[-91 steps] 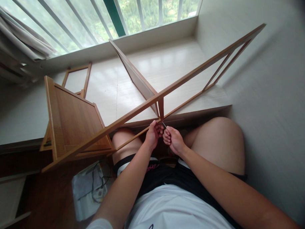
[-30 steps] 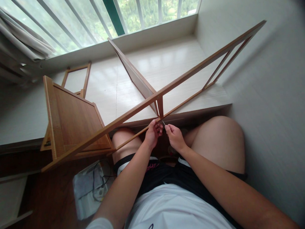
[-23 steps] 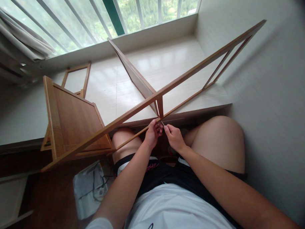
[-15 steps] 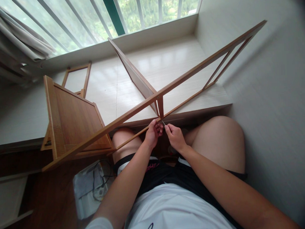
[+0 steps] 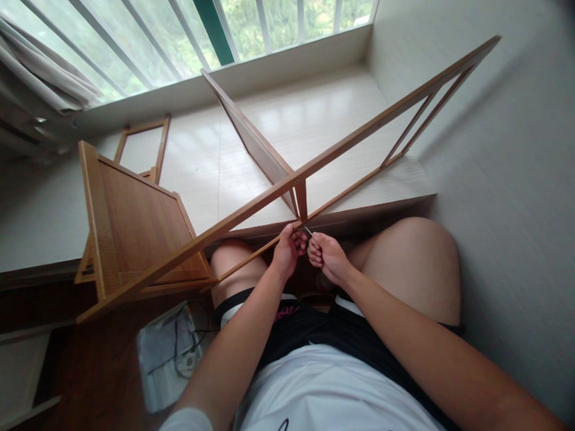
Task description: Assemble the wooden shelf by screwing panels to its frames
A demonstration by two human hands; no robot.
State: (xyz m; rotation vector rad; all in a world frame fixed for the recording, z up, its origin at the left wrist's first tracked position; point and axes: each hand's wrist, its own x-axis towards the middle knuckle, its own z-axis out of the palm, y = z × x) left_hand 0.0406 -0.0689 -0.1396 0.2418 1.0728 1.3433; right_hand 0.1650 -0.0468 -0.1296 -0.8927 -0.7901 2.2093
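- Wooden frame (image 5: 341, 144), head view: slants partly over pale ledge (image 5: 195, 156).
- Right hand (image 5: 328, 255): closed round thin tool (image 5: 309, 231), angled toward lower rail (image 5: 249, 259).
- Left hand (image 5: 289, 250): curled at rail, grip unclear.
- Likely best: tool aligned, rail steady.

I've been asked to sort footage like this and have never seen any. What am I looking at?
No machine: one person works bare-handed, seen by a camera worn on the head, looking forward and down. The right hand holds a thin rod, pointing towards a wooden frame. The left hand is close by, at the frame's lower rail; whether it grips is hard to tell. Beyond is a pale ledge below a window, where a small frame shows at the left.
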